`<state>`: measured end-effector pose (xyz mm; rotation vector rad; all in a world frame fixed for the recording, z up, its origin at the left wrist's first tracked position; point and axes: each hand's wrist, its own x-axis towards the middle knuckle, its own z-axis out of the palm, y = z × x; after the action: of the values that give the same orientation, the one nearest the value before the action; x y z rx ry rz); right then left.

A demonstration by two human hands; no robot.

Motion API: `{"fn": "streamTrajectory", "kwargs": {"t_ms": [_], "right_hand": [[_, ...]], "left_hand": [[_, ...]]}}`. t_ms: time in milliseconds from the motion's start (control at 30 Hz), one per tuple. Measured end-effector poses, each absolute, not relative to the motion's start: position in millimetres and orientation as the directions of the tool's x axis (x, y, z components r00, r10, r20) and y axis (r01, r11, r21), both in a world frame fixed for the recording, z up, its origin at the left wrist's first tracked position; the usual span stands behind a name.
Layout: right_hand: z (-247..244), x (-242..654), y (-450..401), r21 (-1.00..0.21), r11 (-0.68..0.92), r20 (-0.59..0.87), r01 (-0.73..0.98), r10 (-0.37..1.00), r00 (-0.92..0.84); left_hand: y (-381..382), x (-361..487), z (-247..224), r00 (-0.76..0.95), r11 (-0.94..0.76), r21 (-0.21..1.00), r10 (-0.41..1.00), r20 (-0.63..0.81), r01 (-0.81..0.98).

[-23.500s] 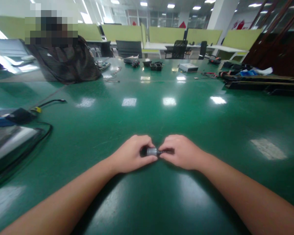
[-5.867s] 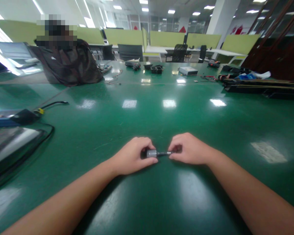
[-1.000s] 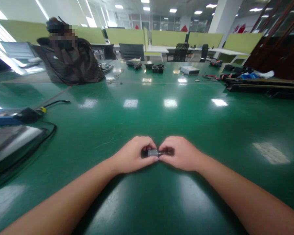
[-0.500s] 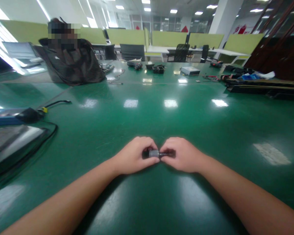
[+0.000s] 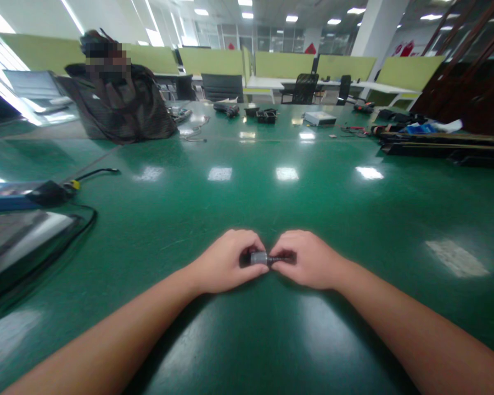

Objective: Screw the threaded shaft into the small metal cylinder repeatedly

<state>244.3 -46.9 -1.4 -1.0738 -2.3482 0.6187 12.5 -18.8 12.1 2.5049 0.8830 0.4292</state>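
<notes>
A small dark cylindrical object with a grey band [image 5: 259, 258] lies sideways between my hands, low over the green tabletop [image 5: 247, 203]. My left hand [image 5: 229, 262] is closed around its thicker left part, thumb below and fingers above. The thinner dark right part runs into my right hand [image 5: 307, 260], whose thumb and fingers pinch it. The fingertips of both hands nearly meet at the middle. Both ends of the object are partly hidden by the fingers.
At left lie a blue power strip [image 5: 8, 196], a flat grey device [image 5: 20, 241] and black cables. A dark bag [image 5: 127, 109] stands behind. Small black parts [image 5: 267, 116], a white box [image 5: 320, 118] and dark long pieces [image 5: 448, 145] sit farther back.
My right hand has shifted very slightly to the right. My left hand and its grip look the same.
</notes>
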Motion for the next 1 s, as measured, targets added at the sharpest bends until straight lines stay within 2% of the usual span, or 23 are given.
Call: {"fn": "streamTrajectory", "kwargs": {"t_ms": [1000], "right_hand": [[3.3, 252.0, -46.9, -0.555, 0.578, 0.189, 0.598, 0.788, -0.587]], "left_hand": [[-18.4, 11.9, 12.6, 0.75, -0.694, 0.511, 0.648, 0.136, 0.507]]}}
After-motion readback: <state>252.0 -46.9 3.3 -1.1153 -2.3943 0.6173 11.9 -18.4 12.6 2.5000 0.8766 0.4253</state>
